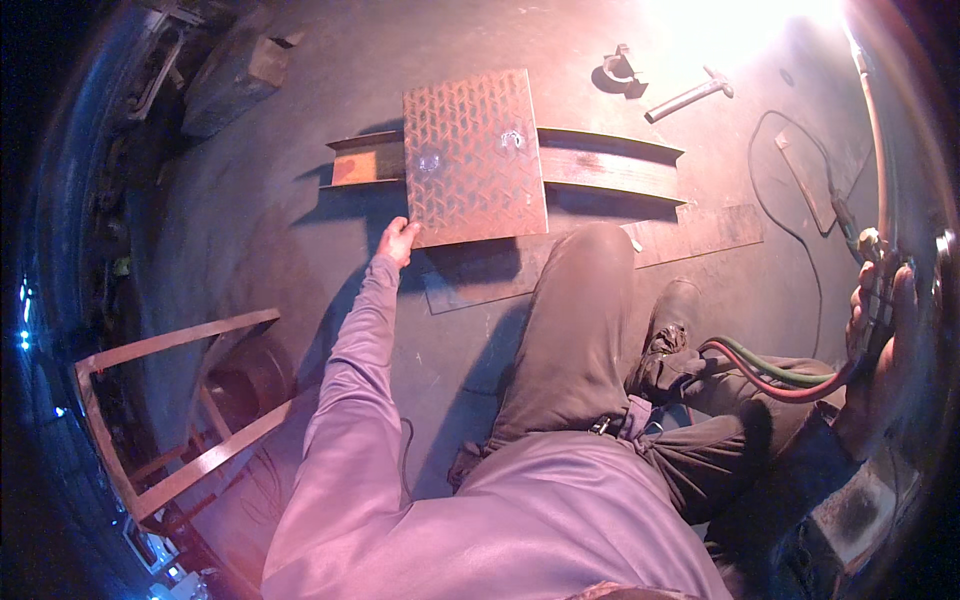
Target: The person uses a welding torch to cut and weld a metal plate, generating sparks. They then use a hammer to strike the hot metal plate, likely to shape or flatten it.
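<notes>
A rusty tread plate point(475, 165) with a raised pattern lies across a steel I-beam point(610, 162) on the floor. My left hand point(397, 243) pinches the plate's near left corner. At the far right, my right hand point(882, 318) is wrapped round the handle end of a gas torch point(878, 130). The torch's long tube points away from me, up to a glaring white glow that hides its tip. Red and green hoses point(785, 385) run from the torch past my right leg.
Beyond the beam lie a hammer point(692, 95) and a small curved metal bracket point(622, 72). A flat steel strip point(700, 237) rests partly under the plate. On the left stands an angle-iron frame point(210, 455); a block point(240, 88) sits behind. A thin cable point(818, 290) loops at right.
</notes>
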Demonstrator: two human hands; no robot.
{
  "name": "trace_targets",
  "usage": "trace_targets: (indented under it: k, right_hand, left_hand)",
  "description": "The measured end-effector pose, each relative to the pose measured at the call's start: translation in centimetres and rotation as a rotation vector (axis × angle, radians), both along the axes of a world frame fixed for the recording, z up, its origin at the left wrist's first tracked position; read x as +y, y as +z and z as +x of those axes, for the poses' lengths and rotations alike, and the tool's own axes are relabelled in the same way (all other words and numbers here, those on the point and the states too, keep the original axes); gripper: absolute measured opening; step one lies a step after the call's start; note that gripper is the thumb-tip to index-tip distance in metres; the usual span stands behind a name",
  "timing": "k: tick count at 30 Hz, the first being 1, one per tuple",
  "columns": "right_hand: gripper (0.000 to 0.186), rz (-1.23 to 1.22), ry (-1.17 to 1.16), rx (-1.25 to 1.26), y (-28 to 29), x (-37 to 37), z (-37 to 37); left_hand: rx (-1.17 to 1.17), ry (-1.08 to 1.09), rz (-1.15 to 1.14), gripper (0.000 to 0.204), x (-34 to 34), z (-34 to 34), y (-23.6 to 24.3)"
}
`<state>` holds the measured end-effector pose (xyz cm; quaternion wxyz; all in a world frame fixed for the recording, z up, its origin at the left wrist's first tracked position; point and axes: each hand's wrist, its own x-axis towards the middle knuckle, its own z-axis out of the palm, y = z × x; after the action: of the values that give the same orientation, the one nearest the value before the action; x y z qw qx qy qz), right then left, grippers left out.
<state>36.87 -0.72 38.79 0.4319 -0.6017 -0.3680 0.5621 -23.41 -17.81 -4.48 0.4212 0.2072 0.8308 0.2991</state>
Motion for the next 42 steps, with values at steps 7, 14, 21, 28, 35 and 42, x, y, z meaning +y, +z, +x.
trace_targets:
  k: [7, 14, 21, 28, 35, 42]
  right_hand:
    - [0.046, 0.282, 0.055, -0.207, 0.1, -1.2, -3.8]
    - [0.038, 0.442, 0.151, -0.043, -0.7, 0.7, -6.5]
    - [0.031, 0.517, 0.409, 0.354, -0.5, -0.9, -5.2]
    - [0.033, 0.592, 0.313, -0.026, 1.3, -4.0, -7.1]
    - [0.040, 0.368, 0.472, 0.010, 0.0, -1.6, -8.0]
    - [0.030, 0.206, 0.232, -0.169, -0.4, -3.8, -8.8]
  left_hand:
    - [-0.151, 0.257, 0.059, 0.044, -0.7, 0.3, 0.2]
    - [-0.195, 0.133, -0.002, 0.050, -1.6, -3.7, -2.4]
    - [-0.096, 0.109, -0.141, 0.054, -0.2, -4.0, -2.0]
    - [0.011, 0.193, -0.277, 0.059, -0.4, -0.6, -1.1]
    - [-0.192, 0.053, -0.165, 0.064, -2.1, -1.5, -2.7]
    - [-0.018, -0.123, -0.120, 0.071, -3.1, 1.0, -0.2]
